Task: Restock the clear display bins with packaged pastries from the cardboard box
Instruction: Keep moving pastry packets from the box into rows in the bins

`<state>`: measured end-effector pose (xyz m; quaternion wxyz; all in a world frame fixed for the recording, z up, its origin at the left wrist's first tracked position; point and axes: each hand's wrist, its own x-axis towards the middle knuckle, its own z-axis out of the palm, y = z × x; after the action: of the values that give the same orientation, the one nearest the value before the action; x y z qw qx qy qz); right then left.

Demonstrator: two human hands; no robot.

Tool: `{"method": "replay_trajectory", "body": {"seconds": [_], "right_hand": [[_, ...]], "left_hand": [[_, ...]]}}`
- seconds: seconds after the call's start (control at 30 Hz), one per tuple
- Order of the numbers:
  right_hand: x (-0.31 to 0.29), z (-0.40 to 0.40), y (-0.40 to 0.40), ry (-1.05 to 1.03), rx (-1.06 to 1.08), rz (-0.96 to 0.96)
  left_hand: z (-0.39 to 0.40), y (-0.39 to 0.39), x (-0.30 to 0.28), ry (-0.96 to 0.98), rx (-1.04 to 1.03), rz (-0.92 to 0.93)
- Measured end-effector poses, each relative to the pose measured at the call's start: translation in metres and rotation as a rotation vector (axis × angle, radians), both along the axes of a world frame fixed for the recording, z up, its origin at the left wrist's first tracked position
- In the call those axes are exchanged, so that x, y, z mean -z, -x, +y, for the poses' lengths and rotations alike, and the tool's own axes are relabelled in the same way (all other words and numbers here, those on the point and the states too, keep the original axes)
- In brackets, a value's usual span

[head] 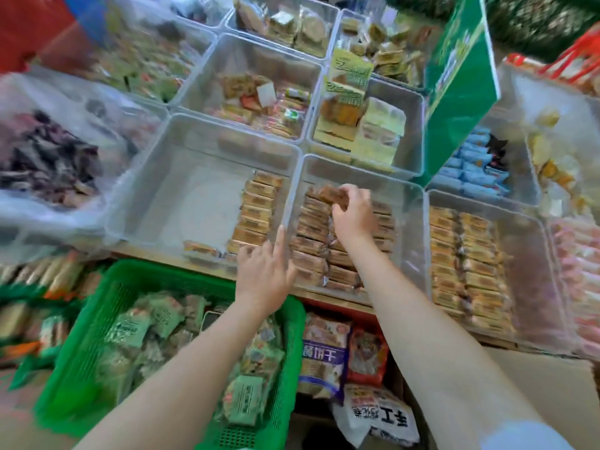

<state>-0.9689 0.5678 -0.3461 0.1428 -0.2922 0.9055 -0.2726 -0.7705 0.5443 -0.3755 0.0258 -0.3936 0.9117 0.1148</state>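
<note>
**Hands at the pastry bin**

The right hand [352,211] has its fingers curled around one brown wrapped pastry [329,193]. It holds the pastry just above the far end of the middle bin [412,203], a clear plastic box. Rows of the same brown pastries [311,237] lie packed in this bin, under and beside the hand.

The left hand [266,271] is at the near left corner of the middle bin. Its fingers are straight and spread a little. One finger points up along the wall of the bin, and the hand holds nothing.

Left of the middle bin is another clear bin [162,177]. It has one row of yellow packs [256,209] against its right side, and the rest of its floor is bare.

Right of the middle bin is a clear bin full of orange packs [467,261].

Nearer to the person than the middle bin, lower down, is a green basket [97,303] with pale green packs in it.
</note>
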Motion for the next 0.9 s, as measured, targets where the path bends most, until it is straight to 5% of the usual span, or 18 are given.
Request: {"method": "replay_trajectory", "body": {"seconds": [0.27, 0.6, 0.8, 0.9], "right_hand": [[0.011, 0.001, -0.005, -0.343, -0.255, -0.235], [-0.051, 0.182, -0.034, 0.097, -0.023, -0.281], [-0.088, 0.362, 0.006, 0.357, 0.510, -0.203], [-0.085, 0.445, 0.039, 0.297, 0.622, -0.154]], "left_hand": [[0.001, 0.001, -0.005, -0.096, -0.019, -0.013], [0.037, 0.033, -0.051, -0.143, -0.115, -0.198], [0.202, 0.145, -0.116, -0.230, 0.318, 0.133], [0.296, 0.194, -0.123, -0.281, 0.552, 0.179]]}}
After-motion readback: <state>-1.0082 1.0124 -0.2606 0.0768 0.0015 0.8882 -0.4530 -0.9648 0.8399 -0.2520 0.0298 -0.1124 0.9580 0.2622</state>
